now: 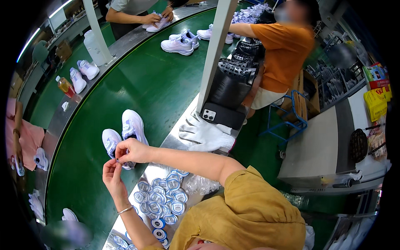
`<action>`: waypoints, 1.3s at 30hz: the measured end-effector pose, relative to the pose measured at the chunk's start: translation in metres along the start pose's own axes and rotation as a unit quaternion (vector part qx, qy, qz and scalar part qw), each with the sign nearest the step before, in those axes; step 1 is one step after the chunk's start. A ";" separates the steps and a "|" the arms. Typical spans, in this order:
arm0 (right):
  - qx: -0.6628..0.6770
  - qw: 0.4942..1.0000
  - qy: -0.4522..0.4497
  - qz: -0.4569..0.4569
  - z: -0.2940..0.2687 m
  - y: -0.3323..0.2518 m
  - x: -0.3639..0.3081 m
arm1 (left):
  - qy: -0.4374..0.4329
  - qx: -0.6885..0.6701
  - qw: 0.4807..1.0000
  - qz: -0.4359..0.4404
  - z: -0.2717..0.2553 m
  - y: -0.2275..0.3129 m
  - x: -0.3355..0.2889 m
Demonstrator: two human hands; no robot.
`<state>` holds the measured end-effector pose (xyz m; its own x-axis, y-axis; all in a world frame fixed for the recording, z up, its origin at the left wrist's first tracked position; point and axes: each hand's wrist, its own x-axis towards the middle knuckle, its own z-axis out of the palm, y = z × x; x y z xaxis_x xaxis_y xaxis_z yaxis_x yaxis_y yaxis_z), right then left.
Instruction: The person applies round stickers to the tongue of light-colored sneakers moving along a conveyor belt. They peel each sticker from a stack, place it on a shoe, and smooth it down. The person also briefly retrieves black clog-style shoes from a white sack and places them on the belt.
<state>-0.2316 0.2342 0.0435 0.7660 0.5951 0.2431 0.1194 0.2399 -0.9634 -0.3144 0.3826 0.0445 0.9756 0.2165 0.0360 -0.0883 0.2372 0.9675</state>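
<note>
While white shoes [134, 121] rest on the green belt [83, 158] beside the right hand [136, 150] and left hand [113, 178], fingertips pinched together on what I cannot quite tell, a loose grip could lose it among the round labels [177, 207].

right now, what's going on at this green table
The wearer's left hand and right hand meet, fingers pinched, at the near end of a pair of shoes on the green table; anything between them is too small to make out. Round tags lie heaped on the metal edge beside the wearer, with a phone farther along. Across the table, a co-worker handles another shoe. A second person, in orange, reaches out, their hand hidden behind a post.
</note>
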 end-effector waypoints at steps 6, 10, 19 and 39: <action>-0.061 0.998 0.004 -0.017 0.004 -0.002 -0.003 | 0.011 0.003 1.000 -0.002 -0.003 -0.002 -0.001; -0.068 0.997 0.019 -0.026 0.003 0.004 -0.001 | 0.008 0.008 1.000 -0.003 -0.003 0.000 -0.002; -0.091 0.996 -0.006 -0.014 0.008 0.002 0.001 | 0.013 0.015 1.000 -0.007 -0.007 -0.001 -0.003; -0.148 0.983 0.058 -0.092 -0.016 -0.097 -0.051 | -0.001 0.670 0.712 0.211 0.017 -0.001 -0.008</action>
<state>-0.2722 0.1676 0.1231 0.7783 0.4674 0.4192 0.4292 0.0912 -0.8986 -0.3190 0.3646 0.0476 0.9196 0.0002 0.3929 -0.1033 -0.9647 0.2421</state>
